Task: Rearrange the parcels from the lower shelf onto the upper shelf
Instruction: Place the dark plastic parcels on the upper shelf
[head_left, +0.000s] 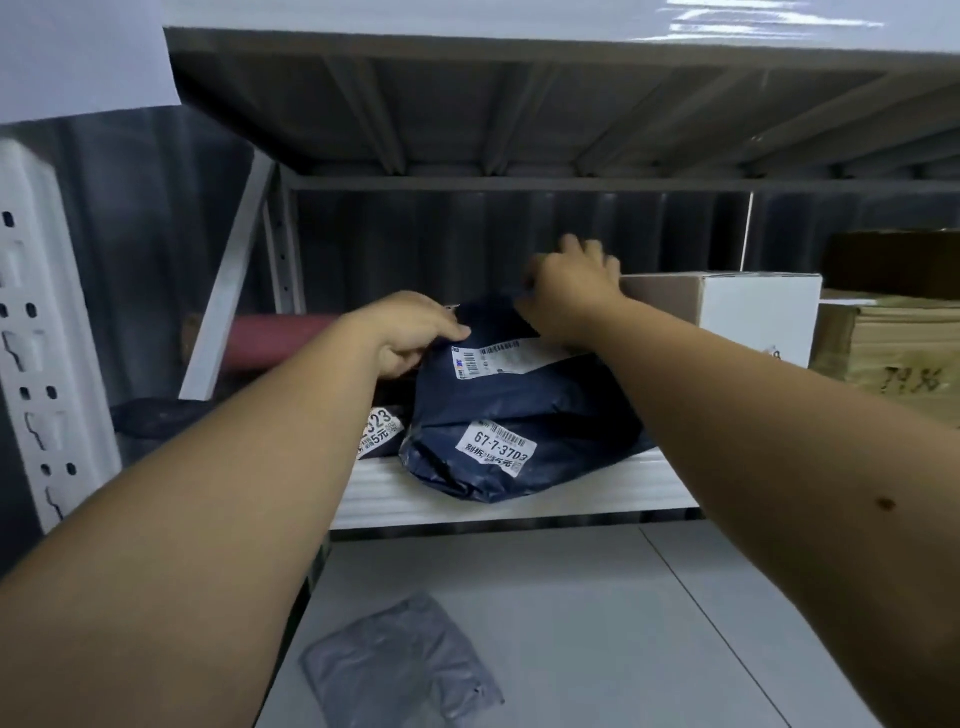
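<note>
Both hands were on the navy parcel (519, 400), a soft poly mailer lying near the front edge of the shelf (519, 499), which looked like the upper one. The left hand (410, 338) pinched the bag's far left corner, thumb on top and fingers curled under. The right hand (566, 291) clutched the far top fold, fingers curled over the plastic; its fingertips were hidden behind the bag.

By its look the parcel would handle as light and limp: the film was creased and puffed, with no stiff edges, so it would sag if lifted by one corner. The plastic seemed slick, and the two labels (496, 447) gave no better hold. Gripping bunched film at two opposite ends, as here, or sliding a palm beneath, seemed safest.

Another dark parcel (382, 431) lay just left of it, partly tucked under. A maroon roll (280, 343) sat far left. To the right stood a white box (753, 317), closed, and a brown carton (893, 353) beyond it; their contents could not be seen. A grey bag (400, 670) lay on the lower surface below.
</note>
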